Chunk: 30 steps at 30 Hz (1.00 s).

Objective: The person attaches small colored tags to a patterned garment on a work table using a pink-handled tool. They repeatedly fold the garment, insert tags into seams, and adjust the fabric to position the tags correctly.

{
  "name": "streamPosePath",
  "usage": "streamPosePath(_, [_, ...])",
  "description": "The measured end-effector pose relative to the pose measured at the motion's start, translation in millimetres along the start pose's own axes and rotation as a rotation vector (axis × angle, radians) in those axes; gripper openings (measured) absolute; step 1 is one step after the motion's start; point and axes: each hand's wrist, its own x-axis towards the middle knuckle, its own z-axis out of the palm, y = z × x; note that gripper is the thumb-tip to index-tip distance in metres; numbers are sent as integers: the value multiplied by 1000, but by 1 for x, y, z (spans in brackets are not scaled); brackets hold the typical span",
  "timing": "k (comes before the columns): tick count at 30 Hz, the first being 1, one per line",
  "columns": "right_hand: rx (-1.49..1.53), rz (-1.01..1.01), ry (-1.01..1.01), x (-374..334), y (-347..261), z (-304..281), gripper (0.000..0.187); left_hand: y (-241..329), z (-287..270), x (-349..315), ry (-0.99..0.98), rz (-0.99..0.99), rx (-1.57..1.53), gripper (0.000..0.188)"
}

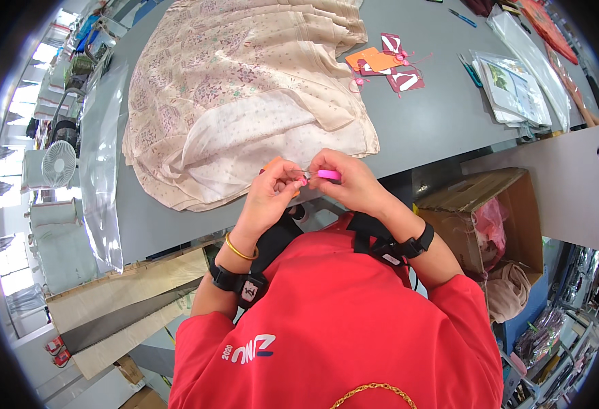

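Just in front of the table's near edge, both hands meet, fingertips close together. My left hand (275, 187) is closed in a pinch on a small pink piece on a hang tag, whose orange edge (270, 164) shows behind the fingers. Between the thumb and fingers of my right hand (357, 183) sits a bright pink piece (328, 175); its kind is not clear. A thin strand seems to run between the fingertips. Right beyond the hands lies a thin beige patterned cloth garment (245, 102), spread in folds.
Orange and dark red hang tags (384, 65) with pink seals lie on the grey table (422, 129). Farther right are teal-handled snips (471, 71) and clear plastic packets (514, 88). Plastic film (101, 163) hangs at the left edge. An open cardboard box (480, 198) stands at right.
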Motion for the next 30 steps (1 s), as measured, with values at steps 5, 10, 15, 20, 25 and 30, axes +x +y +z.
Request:
streamPosePath(5, [-60, -32, -15, 1, 3, -1, 22, -2, 3, 4, -4, -31, -4, 19])
streamPosePath(10, [-137, -63, -31, 1, 0, -3, 23, -2, 4, 3, -39, 65, 147, 18])
streamPosePath(15, [-130, 14, -19, 6, 2, -6, 24, 0, 0, 5, -90, -54, -135, 23])
streamPosePath(20, [-178, -12, -60, 9, 4, -6, 25, 2, -2, 7, -107, -106, -181, 22])
streamPosePath(25, [-346, -248, 84, 28, 3, -20, 34, 4, 2, 1, -108, -136, -54, 17])
streamPosePath(30, [-597, -347, 480, 71, 11, -40, 40, 19, 4, -5, -102, -74, 255, 13])
